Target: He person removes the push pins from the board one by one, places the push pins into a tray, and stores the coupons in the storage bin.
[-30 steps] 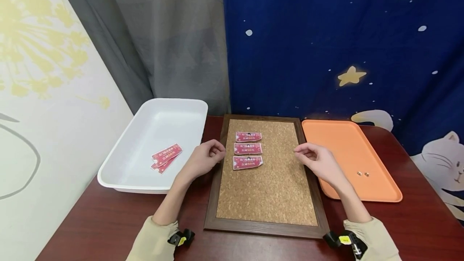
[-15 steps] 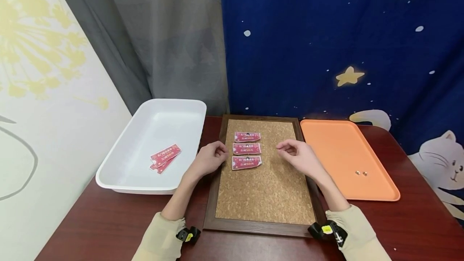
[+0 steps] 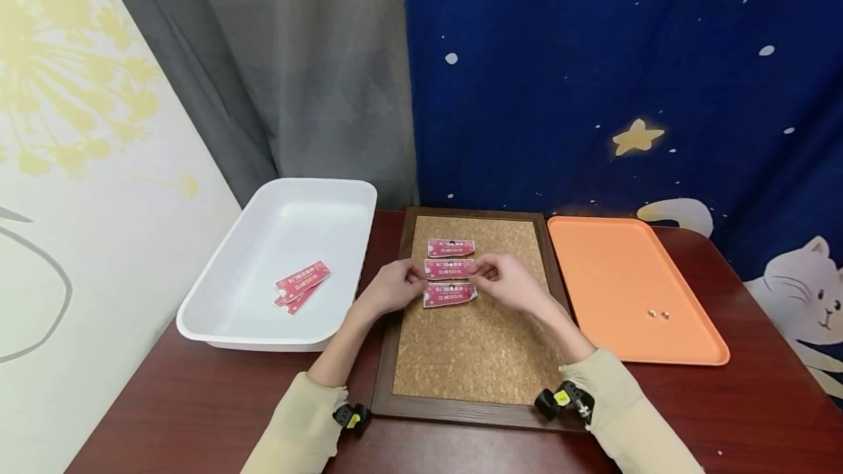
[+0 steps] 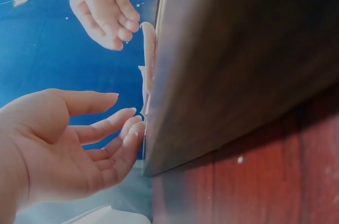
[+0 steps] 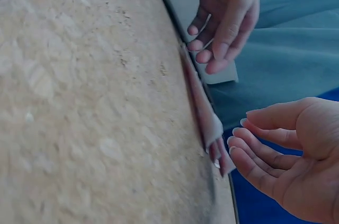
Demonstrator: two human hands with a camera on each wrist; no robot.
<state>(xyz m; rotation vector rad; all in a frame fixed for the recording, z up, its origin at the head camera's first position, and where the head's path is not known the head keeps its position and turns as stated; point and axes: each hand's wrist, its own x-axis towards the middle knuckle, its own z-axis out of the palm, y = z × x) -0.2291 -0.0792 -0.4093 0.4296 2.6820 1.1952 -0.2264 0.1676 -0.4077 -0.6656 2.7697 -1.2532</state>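
Coupons point(image 3: 449, 269) lay in a column of three on the board point(image 3: 481, 357), toward its left side. I saw the left hand point(image 3: 393, 286) and right hand point(image 3: 510, 282) at either end of them, fingers loosely bent, thumbs apart, holding nothing. Left of the board stood a tub point(image 3: 240, 302) with two more coupons point(image 3: 303, 280); right of it, a tray point(image 3: 612, 254) bearing two studs point(image 3: 652, 314).

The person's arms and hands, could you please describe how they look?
The left sleeve and right sleeve are pale beige. A small black device with a yellow marking sits at each cuff. The left hand and right hand wear no gloves.
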